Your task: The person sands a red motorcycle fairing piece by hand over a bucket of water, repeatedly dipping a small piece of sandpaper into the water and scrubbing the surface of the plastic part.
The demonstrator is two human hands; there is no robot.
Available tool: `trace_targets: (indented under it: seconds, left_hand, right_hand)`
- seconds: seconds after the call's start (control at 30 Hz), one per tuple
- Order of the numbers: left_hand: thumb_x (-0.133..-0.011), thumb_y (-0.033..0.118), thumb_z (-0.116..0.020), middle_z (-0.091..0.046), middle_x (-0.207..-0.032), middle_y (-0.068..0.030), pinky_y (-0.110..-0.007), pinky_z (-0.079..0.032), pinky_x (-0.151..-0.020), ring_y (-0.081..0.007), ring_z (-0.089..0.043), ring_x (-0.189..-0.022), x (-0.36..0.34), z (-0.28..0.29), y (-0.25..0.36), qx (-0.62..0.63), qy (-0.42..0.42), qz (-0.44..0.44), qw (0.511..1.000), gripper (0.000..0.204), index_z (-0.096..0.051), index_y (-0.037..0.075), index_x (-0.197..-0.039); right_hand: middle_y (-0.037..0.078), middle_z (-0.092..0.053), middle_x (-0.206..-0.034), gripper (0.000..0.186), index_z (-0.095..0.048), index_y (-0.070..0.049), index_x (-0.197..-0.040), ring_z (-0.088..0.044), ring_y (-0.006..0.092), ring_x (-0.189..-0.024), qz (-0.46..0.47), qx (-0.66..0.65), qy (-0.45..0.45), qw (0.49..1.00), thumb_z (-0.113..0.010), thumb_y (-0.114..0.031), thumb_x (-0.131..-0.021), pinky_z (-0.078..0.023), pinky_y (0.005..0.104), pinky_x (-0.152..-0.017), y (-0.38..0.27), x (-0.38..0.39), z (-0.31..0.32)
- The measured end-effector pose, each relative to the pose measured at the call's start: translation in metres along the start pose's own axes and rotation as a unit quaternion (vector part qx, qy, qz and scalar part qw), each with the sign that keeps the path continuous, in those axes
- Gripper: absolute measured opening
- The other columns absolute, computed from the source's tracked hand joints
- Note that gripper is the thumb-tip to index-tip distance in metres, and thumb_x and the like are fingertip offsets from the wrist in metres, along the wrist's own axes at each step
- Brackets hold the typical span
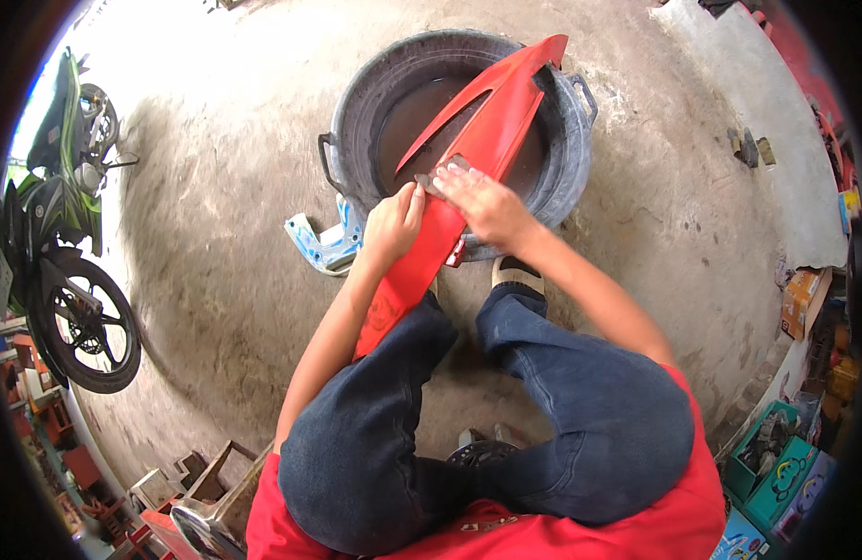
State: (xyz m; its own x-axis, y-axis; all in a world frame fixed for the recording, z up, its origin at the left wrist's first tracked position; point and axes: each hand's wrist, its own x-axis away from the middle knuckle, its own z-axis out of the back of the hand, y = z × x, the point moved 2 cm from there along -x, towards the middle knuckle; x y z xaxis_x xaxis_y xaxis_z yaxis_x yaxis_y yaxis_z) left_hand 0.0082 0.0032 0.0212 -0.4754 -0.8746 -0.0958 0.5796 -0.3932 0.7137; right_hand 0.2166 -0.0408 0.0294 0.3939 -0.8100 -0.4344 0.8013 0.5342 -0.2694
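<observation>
A long red plastic motorcycle body panel [498, 126] with a forked far end lies slantwise over a dark round tub [349, 107]. Its near end comes down by my left knee. My left hand [392, 226] is closed on the panel's left edge, thumb up near the middle. Across the panel my right hand [492, 207] presses with its fingers together, holding a small grey piece, apparently sandpaper [458, 162], against the red surface. A bit of grey also shows between the two hands. Murky water [417, 117] stands in the tub, partly hidden by the panel.
On the concrete floor, a blue-and-white plastic part [321, 246] leans by the tub's near left. A green-and-black motorcycle [72, 233] stands at far left. Wooden pieces [207, 481] lie at lower left. Green boxes [776, 467] and a cardboard box [804, 303] line the right.
</observation>
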Motion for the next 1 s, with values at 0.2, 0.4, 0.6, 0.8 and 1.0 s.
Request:
trace_targets:
  seconds: [0.2,0.4,0.6,0.8,1.0]
  left_hand:
    - [-0.111,0.034,-0.043,-0.065,-0.080,-0.0257,-0.059,-0.047,-0.069,-0.0503,-0.064,-0.079,-0.007,-0.010,0.011,0.033,-0.020,0.017,0.999,0.036,-0.061,0.004,-0.100]
    - [-0.110,0.029,-0.048,-0.066,-0.077,-0.0236,-0.058,-0.050,-0.067,-0.0478,-0.065,-0.074,-0.004,-0.008,0.002,0.010,0.017,-0.034,0.999,0.032,-0.060,0.004,-0.095]
    - [-0.110,0.030,-0.048,-0.065,-0.075,-0.0233,-0.058,-0.049,-0.067,-0.0477,-0.064,-0.073,0.001,0.000,-0.002,0.024,0.008,0.000,1.000,0.032,-0.059,0.004,-0.093]
    - [-0.111,0.033,-0.046,-0.065,-0.075,-0.0238,-0.060,-0.048,-0.067,-0.0481,-0.064,-0.073,-0.006,-0.010,0.009,0.041,-0.005,0.004,0.999,0.035,-0.059,0.004,-0.094]
    - [-0.110,0.033,-0.046,-0.065,-0.074,-0.0235,-0.059,-0.048,-0.067,-0.0482,-0.065,-0.074,-0.002,-0.004,-0.003,0.018,0.004,0.004,1.000,0.035,-0.058,0.004,-0.094]
  right_hand:
    - [0.022,-0.061,-0.145,0.041,-0.060,0.002,-0.142,-0.055,0.0385,-0.138,-0.113,0.003,0.063,0.992,-0.052,-0.006,-0.102,-0.042,0.0486,-0.118,0.056,0.000,0.007]
    - [0.021,-0.063,-0.142,0.043,-0.063,0.002,-0.138,-0.060,0.0354,-0.134,0.021,0.021,0.021,0.999,-0.050,-0.011,-0.098,-0.044,0.0467,-0.118,0.021,0.000,0.011]
    - [0.023,-0.064,-0.140,0.046,-0.061,0.002,-0.141,-0.061,0.0368,-0.133,0.007,0.033,0.019,0.999,-0.050,-0.008,-0.097,-0.045,0.0473,-0.117,-0.005,0.005,0.007]
    - [0.023,-0.064,-0.141,0.046,-0.060,0.002,-0.141,-0.060,0.0361,-0.134,-0.140,0.040,0.086,0.986,-0.049,-0.007,-0.097,-0.046,0.0475,-0.115,0.050,0.002,0.021]
    - [0.022,-0.064,-0.142,0.046,-0.062,0.001,-0.140,-0.060,0.0340,-0.135,0.051,0.003,-0.003,0.999,-0.051,-0.011,-0.097,-0.045,0.0457,-0.116,-0.021,0.008,0.001]
